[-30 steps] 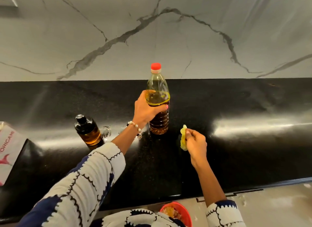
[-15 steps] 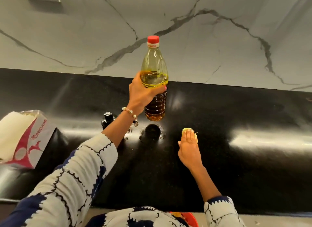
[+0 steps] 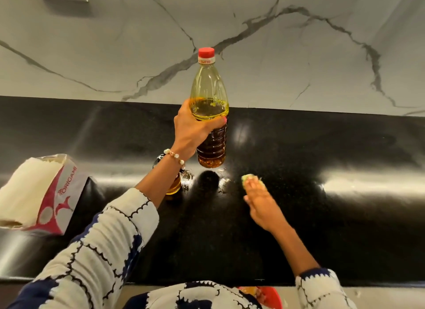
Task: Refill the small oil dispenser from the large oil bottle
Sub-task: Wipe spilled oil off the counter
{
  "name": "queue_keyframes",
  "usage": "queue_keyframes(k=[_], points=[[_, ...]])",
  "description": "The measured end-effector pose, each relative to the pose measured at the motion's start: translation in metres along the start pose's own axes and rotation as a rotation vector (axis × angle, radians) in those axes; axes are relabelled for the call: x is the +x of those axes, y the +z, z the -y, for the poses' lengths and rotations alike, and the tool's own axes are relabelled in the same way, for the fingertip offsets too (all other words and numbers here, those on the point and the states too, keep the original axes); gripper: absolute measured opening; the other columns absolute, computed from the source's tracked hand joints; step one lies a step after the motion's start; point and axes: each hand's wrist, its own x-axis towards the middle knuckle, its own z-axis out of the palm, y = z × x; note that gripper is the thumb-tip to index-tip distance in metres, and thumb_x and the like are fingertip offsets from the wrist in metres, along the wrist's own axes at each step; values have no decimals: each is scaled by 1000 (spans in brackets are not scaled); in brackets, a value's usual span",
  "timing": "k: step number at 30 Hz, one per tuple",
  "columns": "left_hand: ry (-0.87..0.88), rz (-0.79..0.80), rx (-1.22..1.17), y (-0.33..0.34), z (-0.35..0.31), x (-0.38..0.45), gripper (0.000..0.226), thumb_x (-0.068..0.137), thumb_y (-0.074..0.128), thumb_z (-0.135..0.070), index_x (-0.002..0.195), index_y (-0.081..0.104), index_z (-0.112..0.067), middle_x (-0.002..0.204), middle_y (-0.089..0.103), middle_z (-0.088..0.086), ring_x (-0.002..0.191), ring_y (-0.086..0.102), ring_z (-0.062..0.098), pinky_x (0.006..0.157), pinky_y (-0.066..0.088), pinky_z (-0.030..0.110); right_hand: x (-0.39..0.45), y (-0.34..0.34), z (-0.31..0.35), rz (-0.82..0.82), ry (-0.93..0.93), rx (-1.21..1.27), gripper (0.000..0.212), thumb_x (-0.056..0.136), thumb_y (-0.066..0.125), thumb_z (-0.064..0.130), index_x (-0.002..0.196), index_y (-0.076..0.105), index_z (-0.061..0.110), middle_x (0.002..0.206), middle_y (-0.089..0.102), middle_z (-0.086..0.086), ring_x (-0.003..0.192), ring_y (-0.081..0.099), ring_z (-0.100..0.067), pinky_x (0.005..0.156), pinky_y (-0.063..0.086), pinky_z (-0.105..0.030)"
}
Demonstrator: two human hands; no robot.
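The large oil bottle [image 3: 210, 115], clear plastic with a red cap and amber oil about halfway up, hangs upright above the black counter [image 3: 322, 147]. My left hand [image 3: 193, 129] grips it round the middle. The small oil dispenser [image 3: 173, 187] stands on the counter behind my left forearm, which hides most of it; only a bit of its amber body shows. My right hand [image 3: 259, 203] lies flat with straight fingers, pressing a small yellow-green cloth [image 3: 249, 177] onto the counter to the right of the bottle.
A tissue pack [image 3: 43, 193] with red print lies at the left on the counter. A marble wall [image 3: 276, 44] rises behind. A small clear glass piece [image 3: 187, 177] sits beside the dispenser. A red bowl [image 3: 269, 297] shows below the counter's front edge.
My left hand has lifted the large bottle off the counter. My right hand has gone from holding the cloth up to pressing it flat on the counter.
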Motion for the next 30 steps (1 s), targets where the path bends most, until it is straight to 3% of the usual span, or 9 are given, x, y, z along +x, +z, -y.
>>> queue_keyframes(k=[2, 5, 10, 15, 19, 23, 25, 27, 30], points=[[2, 4, 1, -2, -1, 0, 65, 55, 90, -31, 111, 58, -22, 101, 68, -7, 93, 65, 7, 84, 56, 29, 22, -8, -9, -30, 123, -28, 55, 98, 41, 13, 148, 23, -2, 155, 23, -21, 146, 14, -34, 121, 5, -36], [17, 5, 13, -5, -3, -1, 65, 56, 90, -32, 111, 57, -23, 101, 66, -8, 93, 64, 6, 84, 56, 27, 60, 0, 18, -40, 128, -80, 59, 97, 42, 14, 149, 18, -2, 156, 18, -22, 147, 9, -34, 121, 6, -43], [32, 2, 18, -13, -3, 1, 67, 54, 90, -34, 112, 58, -21, 101, 67, -8, 93, 65, 5, 82, 56, 26, 52, 32, 89, 121, -155, -89, 58, 102, 34, 19, 152, 7, 4, 160, -1, -13, 148, -6, -26, 118, -9, -34], [28, 7, 19, -21, 2, -1, 66, 55, 90, -33, 111, 57, -23, 101, 67, -8, 93, 65, 5, 81, 55, 24, 15, 19, 43, 126, -288, -25, 56, 101, 35, 19, 152, 14, 13, 156, 0, 2, 147, -4, -13, 117, -7, -25], [30, -3, 2, -27, 4, -3, 65, 56, 90, -32, 111, 57, -23, 102, 67, -7, 93, 65, 6, 78, 55, 22, 26, -4, -5, -4, -11, 47, 53, 96, 44, 6, 146, 30, 2, 155, 24, -14, 147, 15, -29, 119, 4, -30], [45, -2, 12, -30, 3, -5, 63, 58, 90, -33, 109, 55, -27, 101, 65, -9, 94, 64, 5, 79, 54, 21, 54, 9, 29, -127, 206, -65, 56, 95, 41, 11, 146, 27, -5, 152, 26, -27, 144, 19, -38, 121, 8, -43], [44, 0, 16, -29, 3, -5, 64, 57, 90, -33, 110, 55, -26, 101, 66, -9, 94, 64, 6, 80, 55, 22, 55, 25, 64, -116, 123, -57, 60, 93, 46, 10, 148, 24, -2, 155, 23, -22, 146, 15, -34, 121, 10, -45], [43, 9, 18, -26, 3, -5, 64, 56, 90, -32, 109, 56, -25, 100, 66, -9, 93, 65, 6, 80, 55, 23, 46, 40, 93, 5, -36, -67, 60, 98, 41, 17, 151, 17, 3, 159, 11, -16, 148, 3, -29, 122, 3, -41], [41, 17, 29, -19, 4, -7, 64, 55, 91, -32, 109, 56, -25, 100, 66, -9, 94, 64, 6, 80, 54, 22, 24, 39, 88, 163, -253, -110, 58, 102, 35, 22, 152, 10, 9, 160, 1, -6, 148, -5, -20, 121, -2, -35]])
